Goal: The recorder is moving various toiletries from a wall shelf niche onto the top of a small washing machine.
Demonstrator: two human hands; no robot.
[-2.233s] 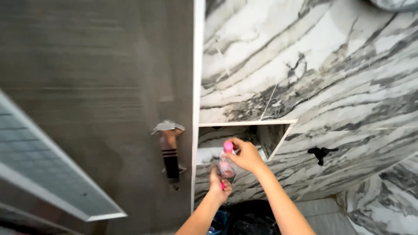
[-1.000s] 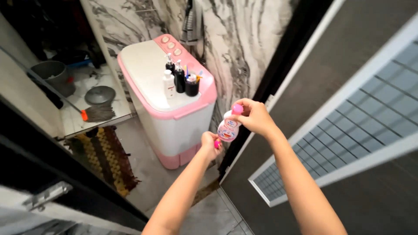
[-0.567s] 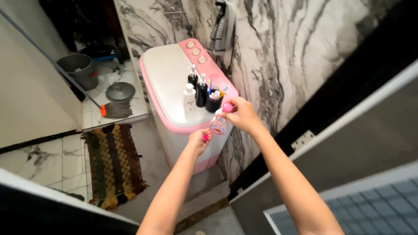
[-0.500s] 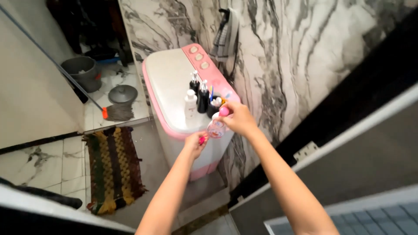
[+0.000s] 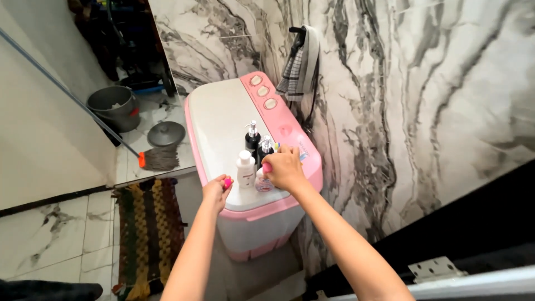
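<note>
Head view looks down on a pink and white washing machine [image 5: 223, 120] standing against a marbled grey wall [image 5: 423, 95], and its flat lid serves as the bench for a small cluster of toiletries. At 12 o'clock from the hands a checked towel [image 5: 301, 69] hangs on the wall; out at 10 o'clock a grey bucket [image 5: 114, 106] and a mop head [image 5: 159, 159] sit on the floor, with a striped mat [image 5: 147, 228] at 8 o'clock. On the lid stand a black pump bottle [image 5: 252, 136], a second dark pump bottle [image 5: 265, 149] and a white bottle [image 5: 245, 170]. The right hand [image 5: 284, 167] has its fingers closed around the neck of a small clear bottle with a pink top [image 5: 262, 181], whose base looks to be at or just above the lid, just beside the white bottle at its 3 o'clock. The left hand [image 5: 217, 189] curls shut on a small pink cap [image 5: 227, 182], near the lid's front edge. To do this well, I judge the bottle should come down upright and flat, clear of the white bottle, well back from the rim, fingers letting go only once it stands steady
</note>
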